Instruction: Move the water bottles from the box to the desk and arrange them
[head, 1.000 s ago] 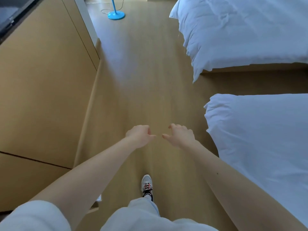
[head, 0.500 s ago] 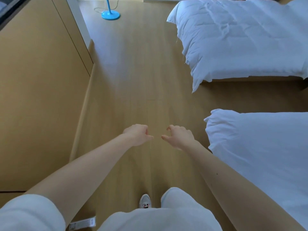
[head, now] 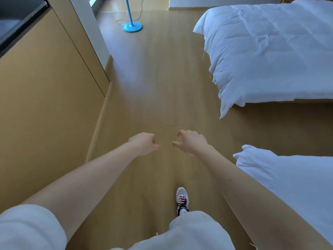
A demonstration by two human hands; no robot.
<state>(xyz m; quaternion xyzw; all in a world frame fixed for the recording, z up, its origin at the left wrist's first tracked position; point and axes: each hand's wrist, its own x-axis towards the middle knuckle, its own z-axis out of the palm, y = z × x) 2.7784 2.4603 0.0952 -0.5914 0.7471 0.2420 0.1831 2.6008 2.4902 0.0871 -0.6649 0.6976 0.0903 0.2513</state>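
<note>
Hands outstretched, left hand [head: 144,144] beside right hand [head: 191,142], fingers loosely curled

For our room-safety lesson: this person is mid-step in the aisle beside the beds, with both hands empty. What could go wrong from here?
1. The cord looped on the floor by the blue fan base ahead could catch a foot.
2. The duvet corner hanging low off the far bed at the aisle's edge might snag the shoe in passing.
</note>
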